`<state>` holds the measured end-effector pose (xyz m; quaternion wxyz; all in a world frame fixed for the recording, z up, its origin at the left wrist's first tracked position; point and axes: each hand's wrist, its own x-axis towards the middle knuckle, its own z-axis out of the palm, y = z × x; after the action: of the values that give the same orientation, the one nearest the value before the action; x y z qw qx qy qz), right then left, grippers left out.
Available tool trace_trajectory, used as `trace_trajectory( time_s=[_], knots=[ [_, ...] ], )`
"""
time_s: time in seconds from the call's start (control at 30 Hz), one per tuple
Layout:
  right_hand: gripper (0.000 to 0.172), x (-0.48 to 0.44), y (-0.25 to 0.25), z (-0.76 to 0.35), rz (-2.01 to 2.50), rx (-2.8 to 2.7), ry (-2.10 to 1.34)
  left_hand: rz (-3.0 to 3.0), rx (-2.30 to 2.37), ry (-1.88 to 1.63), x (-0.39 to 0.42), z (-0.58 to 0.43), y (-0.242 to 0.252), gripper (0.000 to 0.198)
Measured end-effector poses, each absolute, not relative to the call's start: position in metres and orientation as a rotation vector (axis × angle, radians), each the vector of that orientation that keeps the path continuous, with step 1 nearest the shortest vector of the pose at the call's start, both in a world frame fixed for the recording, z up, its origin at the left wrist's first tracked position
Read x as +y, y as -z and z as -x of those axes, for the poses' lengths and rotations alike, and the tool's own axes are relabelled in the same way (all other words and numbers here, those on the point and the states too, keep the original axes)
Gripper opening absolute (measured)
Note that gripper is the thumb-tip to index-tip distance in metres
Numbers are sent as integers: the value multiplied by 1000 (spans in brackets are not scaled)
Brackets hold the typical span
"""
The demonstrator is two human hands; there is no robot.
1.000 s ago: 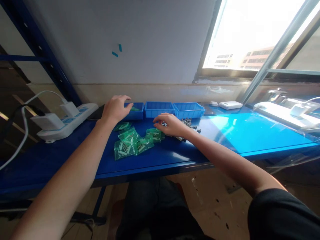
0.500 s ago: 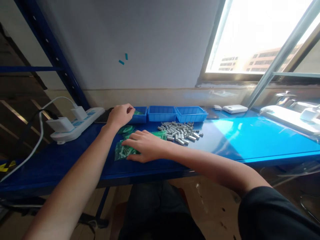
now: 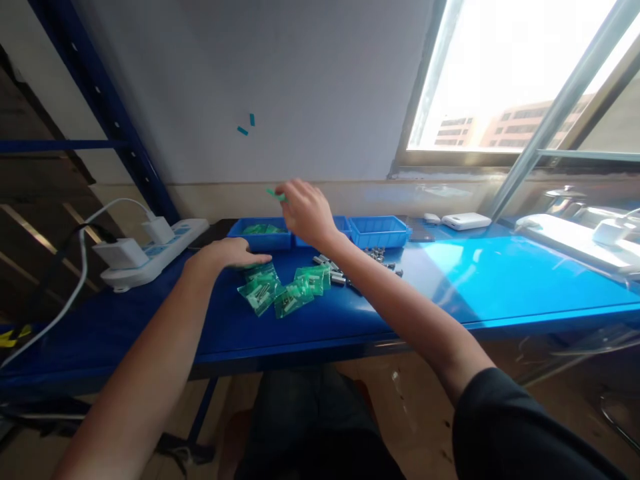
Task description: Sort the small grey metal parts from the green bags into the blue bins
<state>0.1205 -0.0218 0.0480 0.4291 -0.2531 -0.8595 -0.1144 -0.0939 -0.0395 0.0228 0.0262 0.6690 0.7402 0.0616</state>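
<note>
Bag (image 3: 275, 195), judged light, limp and slick, best taken at an edge, is pinched by the right hand (image 3: 305, 212); the left hand (image 3: 227, 253) is laid flat on the counter (image 3: 450, 280).

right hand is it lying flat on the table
No, the right hand is up in the air above the blue bins, pinching a green packet.

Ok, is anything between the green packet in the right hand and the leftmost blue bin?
Nothing visible. The right hand holds the green packet over the leftmost blue bin, whose top is open. The left hand rests on the table in front of it.
</note>
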Motion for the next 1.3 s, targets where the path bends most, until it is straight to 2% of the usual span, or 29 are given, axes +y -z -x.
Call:
trace_trajectory(
  time_s=[0.1,0.17,0.33,0.43,0.6,0.67,0.73,0.87,1.03,1.2,1.3],
  knots=[
    [26,-14,-26,-125,540,-2558,311,-2033,2211,101,-38,89,-18,75],
    [31,-16,-13,-135,551,-2682,254,-2030,2224,83,-36,88,-18,79],
    [32,-30,-13,-159,678,-2666,11,-2061,2353,46,-34,91,-23,53],
    [35,-43,-20,-161,587,-2667,-54,-2144,2320,-196,-43,88,-34,45],
    [45,-66,-14,-148,365,-2752,2,-2393,2196,-1051,-58,72,-53,36],
    [52,-73,-9,-142,333,-2794,31,-2449,2235,-1233,-51,68,-50,36],
    [54,-79,-5,-138,364,-2835,33,-2561,2185,-1091,-39,68,-39,38],
    [49,-83,-4,-135,433,-2874,7,-2579,2135,-729,-21,70,-10,48],
    [46,-84,-6,-134,447,-2880,19,-2598,2093,-675,-21,55,2,51],
    [53,-90,-9,-137,424,-2874,29,-2492,2179,-618,-19,47,0,57],
    [44,-92,-8,-135,450,-2854,18,-2530,2161,-714,-20,52,0,58]
  ],
)
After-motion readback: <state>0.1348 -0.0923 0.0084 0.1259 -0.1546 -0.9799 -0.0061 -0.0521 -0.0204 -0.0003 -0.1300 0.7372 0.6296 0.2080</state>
